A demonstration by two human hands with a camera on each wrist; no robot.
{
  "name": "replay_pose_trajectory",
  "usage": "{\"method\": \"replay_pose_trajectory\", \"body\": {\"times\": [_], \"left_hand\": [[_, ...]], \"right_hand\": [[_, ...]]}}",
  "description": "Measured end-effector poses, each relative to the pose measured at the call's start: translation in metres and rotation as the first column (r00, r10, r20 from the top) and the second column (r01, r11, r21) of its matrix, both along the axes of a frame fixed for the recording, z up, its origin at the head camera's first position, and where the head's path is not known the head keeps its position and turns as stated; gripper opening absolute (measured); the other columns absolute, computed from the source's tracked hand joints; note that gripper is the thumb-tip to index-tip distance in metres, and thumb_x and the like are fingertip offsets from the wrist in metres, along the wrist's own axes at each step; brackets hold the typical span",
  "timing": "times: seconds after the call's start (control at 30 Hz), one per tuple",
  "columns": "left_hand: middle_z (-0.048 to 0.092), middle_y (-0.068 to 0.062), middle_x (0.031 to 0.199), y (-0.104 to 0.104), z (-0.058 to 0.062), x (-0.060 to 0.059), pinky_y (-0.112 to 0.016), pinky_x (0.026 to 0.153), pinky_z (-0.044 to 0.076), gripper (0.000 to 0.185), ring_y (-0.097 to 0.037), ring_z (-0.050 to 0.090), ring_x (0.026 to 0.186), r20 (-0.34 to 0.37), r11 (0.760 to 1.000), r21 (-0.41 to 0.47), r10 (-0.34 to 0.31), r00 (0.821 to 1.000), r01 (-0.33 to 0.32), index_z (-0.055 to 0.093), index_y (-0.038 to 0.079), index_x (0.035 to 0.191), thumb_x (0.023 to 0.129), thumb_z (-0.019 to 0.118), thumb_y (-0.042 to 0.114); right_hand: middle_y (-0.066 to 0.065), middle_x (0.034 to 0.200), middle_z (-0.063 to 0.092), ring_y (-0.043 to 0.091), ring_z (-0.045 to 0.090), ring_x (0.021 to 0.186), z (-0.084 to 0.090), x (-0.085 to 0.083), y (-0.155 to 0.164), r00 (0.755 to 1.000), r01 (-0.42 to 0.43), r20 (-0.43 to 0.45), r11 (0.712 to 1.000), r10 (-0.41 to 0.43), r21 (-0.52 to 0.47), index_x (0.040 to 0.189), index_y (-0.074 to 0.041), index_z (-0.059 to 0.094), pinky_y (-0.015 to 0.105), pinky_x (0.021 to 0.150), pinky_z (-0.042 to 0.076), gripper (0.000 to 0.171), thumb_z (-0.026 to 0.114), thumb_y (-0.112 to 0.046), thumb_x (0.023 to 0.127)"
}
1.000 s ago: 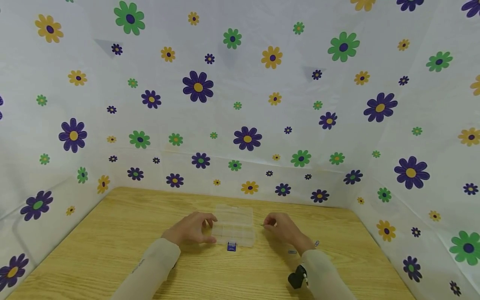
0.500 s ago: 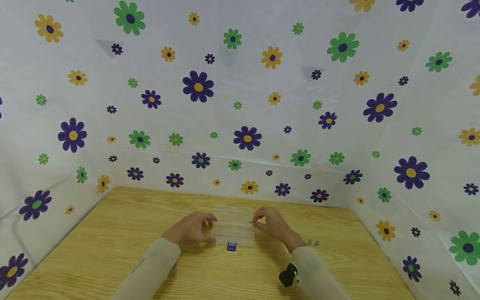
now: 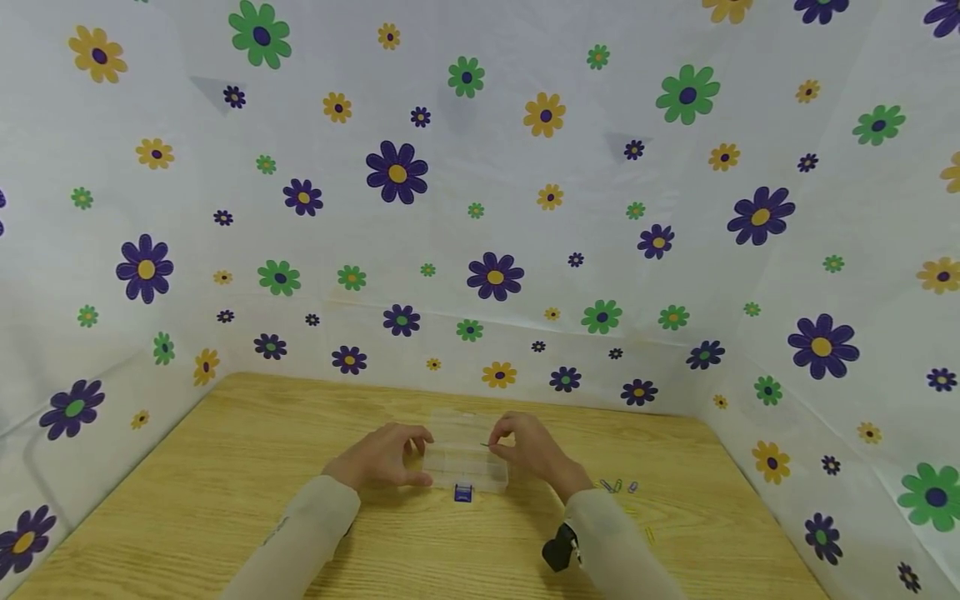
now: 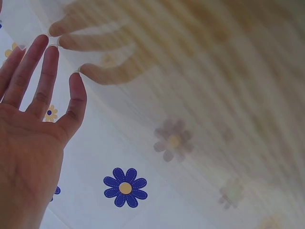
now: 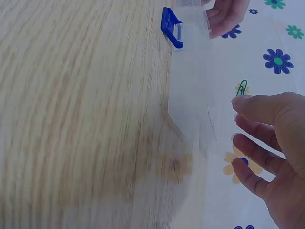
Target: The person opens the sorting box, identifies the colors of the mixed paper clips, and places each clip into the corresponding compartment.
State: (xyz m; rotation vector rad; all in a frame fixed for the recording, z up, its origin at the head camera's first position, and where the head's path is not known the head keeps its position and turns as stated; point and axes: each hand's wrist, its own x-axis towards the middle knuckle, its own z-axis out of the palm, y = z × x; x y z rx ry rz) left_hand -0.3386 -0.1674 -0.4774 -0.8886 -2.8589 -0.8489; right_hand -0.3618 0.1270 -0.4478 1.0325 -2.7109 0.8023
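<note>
Right wrist camera: the right hand [image 5: 276, 143] pinches a green paper clip [image 5: 242, 88] at its fingertips, just beside the clear compartment box [image 5: 190, 90] with its blue latch [image 5: 170, 27]. From the head view, the left hand [image 3: 386, 457] rests against the box's far side, fingers seemingly relaxed, on the wooden table [image 3: 187, 500]. Loose clips [image 3: 617, 485] lie behind the pinching hand.

I see a light wooden table [image 3: 225, 500] with white flower-printed sheets [image 3: 480, 208] walling it behind and on both sides; several small loose paper clips [image 3: 617, 486] lie toward its right side.
</note>
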Motion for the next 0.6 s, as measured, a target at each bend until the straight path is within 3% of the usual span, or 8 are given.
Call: {"method": "replay_pose_trajectory", "body": {"times": [0.23,0.6], "left_hand": [[0.073,-0.006,0.109,0.000,0.001,0.001,-0.042,0.088,0.054,0.066,-0.020,0.063,0.096,0.010,1.000,0.001,0.006,1.000,-0.006,0.068,0.006,0.124,0.077,0.086,0.049],[0.072,-0.003,0.109,0.002,0.003,0.003,-0.043,0.091,0.053,0.065,-0.018,0.061,0.098,0.044,1.000,0.007,0.030,0.999,-0.030,0.068,0.008,0.125,0.078,0.086,0.050]], "right_hand": [[0.003,0.098,0.071,0.018,0.064,0.094,0.001,0.005,-0.012,0.999,0.024,0.046,0.999,-0.026,0.040,0.085,-0.010,0.075,0.041,0.089,0.056,0.008,0.076,-0.006,0.091],[0.005,0.096,0.071,0.022,0.067,0.091,-0.004,0.006,-0.018,1.000,-0.004,0.029,0.997,0.002,0.081,0.087,-0.007,0.077,0.037,0.084,0.057,0.005,0.075,-0.006,0.091]]}}
